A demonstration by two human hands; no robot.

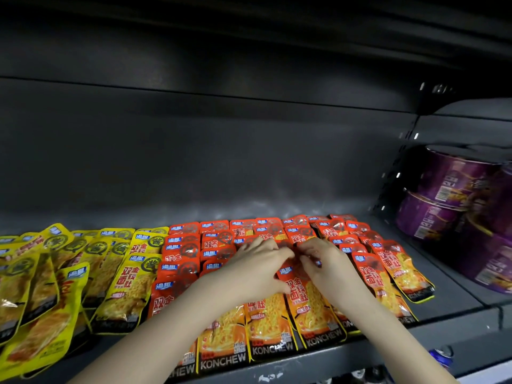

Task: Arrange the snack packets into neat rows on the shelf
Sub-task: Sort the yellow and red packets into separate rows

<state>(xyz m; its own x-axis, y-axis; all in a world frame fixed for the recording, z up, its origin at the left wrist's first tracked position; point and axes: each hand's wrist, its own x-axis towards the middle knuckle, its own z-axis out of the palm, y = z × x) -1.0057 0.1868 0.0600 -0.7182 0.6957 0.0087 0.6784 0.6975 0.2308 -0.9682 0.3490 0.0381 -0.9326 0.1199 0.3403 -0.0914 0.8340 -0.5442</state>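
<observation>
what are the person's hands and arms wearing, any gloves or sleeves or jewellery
Nothing that shows. The left hand and the right hand are both bare, with no gloves, and no rings can be made out. Both forearms are bare all the way to the bottom edge of the picture: no sleeves, watch or bracelet in view.

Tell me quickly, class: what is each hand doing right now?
Left hand: fingers pinching the top of an orange packet.
Right hand: pinching the same packet's top edge.

Purple bowl tubs [454, 200] stacked at rt, blue can top [442, 356] below.
</observation>
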